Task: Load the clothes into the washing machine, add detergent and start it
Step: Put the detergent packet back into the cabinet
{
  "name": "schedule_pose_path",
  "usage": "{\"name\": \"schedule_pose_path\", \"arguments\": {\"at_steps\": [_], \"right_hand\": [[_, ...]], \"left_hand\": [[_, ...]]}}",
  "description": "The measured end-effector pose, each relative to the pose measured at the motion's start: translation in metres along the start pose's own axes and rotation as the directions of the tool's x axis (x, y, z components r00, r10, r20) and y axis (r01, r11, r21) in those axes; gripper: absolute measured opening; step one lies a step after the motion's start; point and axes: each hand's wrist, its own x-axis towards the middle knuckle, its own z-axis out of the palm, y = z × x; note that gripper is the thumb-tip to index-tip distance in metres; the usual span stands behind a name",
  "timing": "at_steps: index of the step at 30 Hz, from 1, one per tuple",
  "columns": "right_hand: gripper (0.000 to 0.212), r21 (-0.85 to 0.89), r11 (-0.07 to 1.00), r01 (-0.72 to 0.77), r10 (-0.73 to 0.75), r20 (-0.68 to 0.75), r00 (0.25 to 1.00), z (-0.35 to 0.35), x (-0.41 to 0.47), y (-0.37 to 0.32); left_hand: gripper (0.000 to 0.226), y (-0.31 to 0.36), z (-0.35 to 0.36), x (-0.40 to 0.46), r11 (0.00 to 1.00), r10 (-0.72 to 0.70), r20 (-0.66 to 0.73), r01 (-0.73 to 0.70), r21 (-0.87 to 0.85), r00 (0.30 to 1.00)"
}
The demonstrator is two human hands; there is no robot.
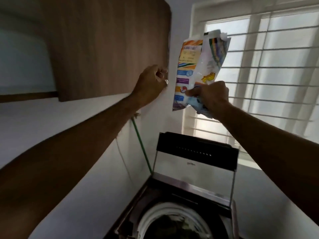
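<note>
My right hand (211,97) grips the lower part of a colourful detergent packet (198,66), held upright and high in front of the window. Its torn top points up. My left hand (150,85) is raised beside it, fingers curled on the right edge of a brown cabinet door (103,49). Below, the top-loading washing machine (172,213) stands with its glass lid (195,168) raised. Dark clothes (172,226) lie inside the white-rimmed drum.
A barred window (267,66) fills the right side. A white wall runs along the left of the machine, with a green hose (141,144) hanging down it. The cabinet hangs on that wall above the machine.
</note>
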Motion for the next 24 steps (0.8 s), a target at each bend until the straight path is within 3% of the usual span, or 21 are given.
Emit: {"name": "schedule_pose_path", "arguments": {"at_steps": [4,8,12,18,24], "right_hand": [[0.046,0.124,0.992,0.013,-0.019,0.046,0.999,0.056,-0.002,-0.031],[0.062,0.232,0.971,0.055,-0.091,0.146,0.985,0.118,-0.014,-0.06],[0.041,0.285,0.952,0.109,-0.169,0.198,0.966,0.167,-0.027,-0.088],[0.05,0.335,0.932,0.139,-0.244,0.297,0.923,0.232,-0.048,-0.13],[0.051,0.46,0.882,0.102,-0.31,0.403,0.861,0.28,-0.074,-0.168]], "left_hand": [[0.026,-0.025,-0.049,-0.003,0.998,-0.053,-0.159,0.057,0.025,0.986],[0.02,-0.052,-0.102,-0.005,0.984,-0.067,-0.259,0.107,0.146,0.964],[0.018,-0.075,-0.156,0.001,0.955,-0.136,-0.382,0.224,0.196,0.914],[0.017,-0.098,-0.222,-0.013,0.914,-0.094,-0.524,0.282,0.291,0.846],[0.021,-0.109,-0.277,-0.025,0.862,-0.068,-0.58,0.34,0.376,0.812]]}}
